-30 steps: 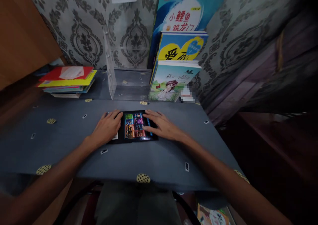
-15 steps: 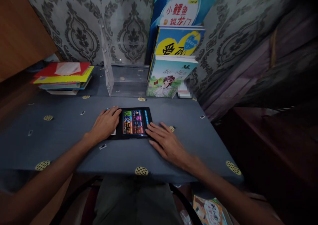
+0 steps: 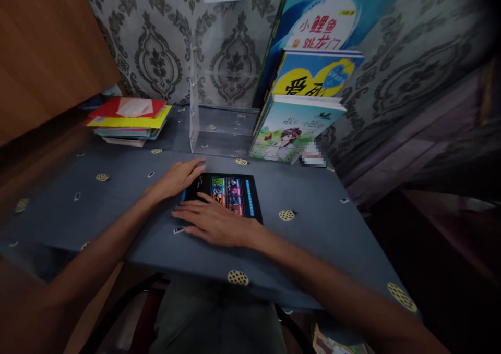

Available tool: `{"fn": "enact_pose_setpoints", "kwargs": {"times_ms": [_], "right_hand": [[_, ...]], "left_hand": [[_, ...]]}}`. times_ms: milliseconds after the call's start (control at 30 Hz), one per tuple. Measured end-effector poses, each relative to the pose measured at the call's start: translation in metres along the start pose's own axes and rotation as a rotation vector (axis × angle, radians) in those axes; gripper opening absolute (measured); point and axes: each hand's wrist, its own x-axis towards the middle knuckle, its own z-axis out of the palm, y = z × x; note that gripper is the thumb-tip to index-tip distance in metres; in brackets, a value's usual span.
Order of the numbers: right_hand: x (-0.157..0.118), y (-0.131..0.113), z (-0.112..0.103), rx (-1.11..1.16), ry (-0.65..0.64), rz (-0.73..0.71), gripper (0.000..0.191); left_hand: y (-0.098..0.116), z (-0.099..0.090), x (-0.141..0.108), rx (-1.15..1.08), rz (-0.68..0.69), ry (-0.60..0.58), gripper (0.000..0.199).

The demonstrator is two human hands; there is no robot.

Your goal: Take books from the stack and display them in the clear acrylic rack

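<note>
A thin black-covered book [image 3: 235,190] with a grid of small coloured pictures lies flat on the cloth-covered table. My left hand [image 3: 183,177] is at its upper left corner, fingers stretched out. Across the book's lower left part lies my right hand [image 3: 215,221], with its fingers apart and pointing left. It hides the lower edge and some of the pictures. Neither hand grips the book.
A clear acrylic rack [image 3: 223,143] stands at the back of the table [image 3: 125,203], with upright picture books [image 3: 295,132] in its right side. At the back left is a pile of books [image 3: 131,117]. A patterned curtain [image 3: 156,57] hangs behind.
My right hand has moved left from the book's right edge to its lower left part. My left hand has shifted up to the upper left corner. The camera view has turned slightly left.
</note>
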Motion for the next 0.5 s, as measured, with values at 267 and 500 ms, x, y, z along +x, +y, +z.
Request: {"fn": "enact_pose_setpoints", "kwargs": {"times_ms": [267, 500], "right_hand": [[0.0, 0.067, -0.01, -0.01, 0.124, 0.218, 0.045], [-0.064, 0.093, -0.018, 0.018, 0.266, 0.338, 0.043]], "left_hand": [[0.005, -0.002, -0.004, -0.139, -0.055, -0.002, 0.056], [-0.001, 0.001, 0.0, -0.017, -0.052, 0.001, 0.053]]}}
